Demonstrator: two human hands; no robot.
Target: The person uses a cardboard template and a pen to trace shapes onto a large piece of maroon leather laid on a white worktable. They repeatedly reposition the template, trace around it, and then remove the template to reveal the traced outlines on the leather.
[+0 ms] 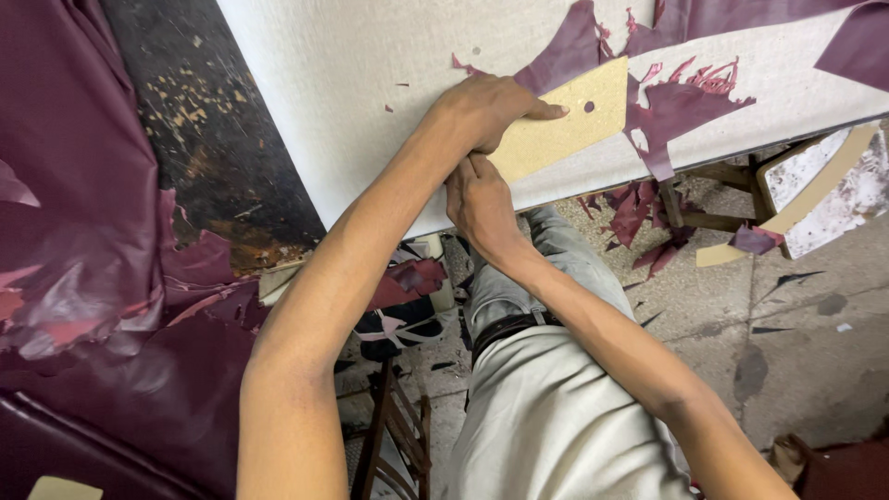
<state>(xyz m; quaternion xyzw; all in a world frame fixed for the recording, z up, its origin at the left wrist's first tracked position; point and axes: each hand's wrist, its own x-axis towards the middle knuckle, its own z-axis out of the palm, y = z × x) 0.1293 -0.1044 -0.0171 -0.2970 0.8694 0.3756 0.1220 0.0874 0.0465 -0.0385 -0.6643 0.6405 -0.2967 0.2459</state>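
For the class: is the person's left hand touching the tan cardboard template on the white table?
Touching. The head view shows the left hand lying flat on the tan cardboard template, fingers overlapping its top edge, pressing it to the white table.

No packages, labels, signs or screens in view.
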